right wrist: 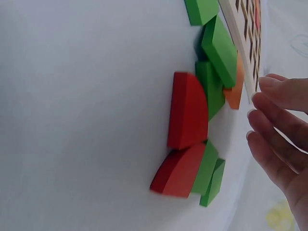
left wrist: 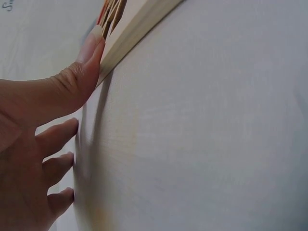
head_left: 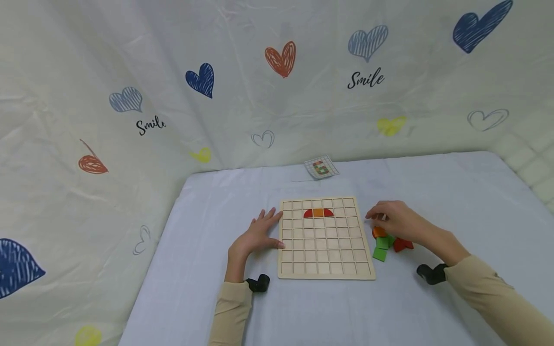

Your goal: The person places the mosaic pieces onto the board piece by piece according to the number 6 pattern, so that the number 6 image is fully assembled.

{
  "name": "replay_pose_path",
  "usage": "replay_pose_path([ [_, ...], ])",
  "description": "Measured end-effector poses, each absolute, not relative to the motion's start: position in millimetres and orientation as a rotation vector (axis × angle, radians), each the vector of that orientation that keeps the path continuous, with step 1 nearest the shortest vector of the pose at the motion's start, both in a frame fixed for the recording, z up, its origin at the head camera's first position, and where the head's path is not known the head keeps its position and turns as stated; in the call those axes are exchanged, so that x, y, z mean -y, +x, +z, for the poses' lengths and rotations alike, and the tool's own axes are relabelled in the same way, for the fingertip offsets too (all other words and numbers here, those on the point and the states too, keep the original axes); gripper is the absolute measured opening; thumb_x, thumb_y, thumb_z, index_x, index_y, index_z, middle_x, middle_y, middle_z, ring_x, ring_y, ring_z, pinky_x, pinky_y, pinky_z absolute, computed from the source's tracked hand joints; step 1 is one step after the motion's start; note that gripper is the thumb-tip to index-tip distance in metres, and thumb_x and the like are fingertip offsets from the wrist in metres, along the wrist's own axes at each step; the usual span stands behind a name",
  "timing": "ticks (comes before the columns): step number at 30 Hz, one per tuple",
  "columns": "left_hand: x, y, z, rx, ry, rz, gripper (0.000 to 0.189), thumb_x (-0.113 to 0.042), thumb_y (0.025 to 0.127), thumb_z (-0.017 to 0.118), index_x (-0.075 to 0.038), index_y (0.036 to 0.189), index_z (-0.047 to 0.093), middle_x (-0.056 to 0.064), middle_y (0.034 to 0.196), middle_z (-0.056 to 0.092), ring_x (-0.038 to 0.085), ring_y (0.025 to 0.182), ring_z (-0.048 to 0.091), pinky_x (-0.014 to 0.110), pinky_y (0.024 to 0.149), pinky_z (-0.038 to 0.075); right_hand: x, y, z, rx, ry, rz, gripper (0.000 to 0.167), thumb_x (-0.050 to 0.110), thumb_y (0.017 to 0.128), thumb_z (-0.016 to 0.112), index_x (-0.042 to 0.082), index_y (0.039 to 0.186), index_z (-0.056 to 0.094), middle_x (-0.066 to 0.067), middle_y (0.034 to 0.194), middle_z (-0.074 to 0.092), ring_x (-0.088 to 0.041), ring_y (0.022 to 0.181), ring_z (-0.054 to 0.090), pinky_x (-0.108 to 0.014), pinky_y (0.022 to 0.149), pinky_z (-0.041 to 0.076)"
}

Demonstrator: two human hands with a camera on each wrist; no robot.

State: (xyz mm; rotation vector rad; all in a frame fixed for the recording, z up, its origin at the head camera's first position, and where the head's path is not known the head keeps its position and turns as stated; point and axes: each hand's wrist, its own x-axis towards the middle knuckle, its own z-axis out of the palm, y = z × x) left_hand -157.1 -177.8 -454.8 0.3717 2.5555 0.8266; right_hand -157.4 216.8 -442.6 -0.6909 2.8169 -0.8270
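**Three Blocks (head_left: 318, 213) Sat in a Wooden Board (head_left: 326, 245)**

The board lay on a white table (head_left: 173, 298) and had rows of little square spaces. In the second row from the far side, an orange square (head_left: 318, 213) sat between two curved red blocks (head_left: 308, 214). The left hand (head_left: 256, 234) had its fingers spread apart, and its thumb touched the board's left edge. The right hand (head_left: 400, 220) was near a pile of green, red and orange blocks (head_left: 382, 242), just beside the board's right edge. Its fingers were bent a little and close together. A card (head_left: 321, 167) with a colored shape lay past the board.
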Motion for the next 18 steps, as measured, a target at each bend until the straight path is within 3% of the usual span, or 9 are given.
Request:
replay_pose_path([
  [4, 178, -157, -454, -2.554, 0.373, 0.825, 0.096, -0.025, 0.083, 0.086, -0.015, 0.162, 0.034, 0.010, 0.172, 0.018, 0.036, 0.161, 0.003, 0.057, 0.129, 0.003, -227, -155, -443, -2.849, -0.667, -0.783, 0.016, 0.000, 0.087, 0.075, 0.003, 0.103, 0.079, 0.001, 0.092, 0.073, -0.015, 0.084, 0.064, -0.030, 0.074, 0.058],
  [12, 178, -158, -457, -2.565, 0.364, 0.816, 0.096, -0.025, 0.083, 0.087, -0.015, 0.162, 0.033, 0.010, 0.172, 0.018, 0.035, 0.161, 0.004, 0.057, 0.129, 0.004, -244, -153, -449, -2.911, -0.702, -0.700, 0.022, -0.005, 0.084, 0.074, 0.003, 0.104, 0.079, -0.006, 0.100, 0.074, -0.030, 0.098, 0.065, -0.050, 0.084, 0.058],
  [18, 178, -157, -456, -2.562, 0.358, 0.827, 0.097, -0.025, 0.082, 0.087, -0.016, 0.162, 0.034, 0.009, 0.172, 0.018, 0.035, 0.161, 0.003, 0.056, 0.129, 0.004, -254, -150, -451, -2.932, -0.647, -0.664, 0.022, -0.001, 0.084, 0.078, 0.000, 0.106, 0.077, -0.011, 0.102, 0.072, -0.033, 0.098, 0.064, -0.053, 0.084, 0.058],
])
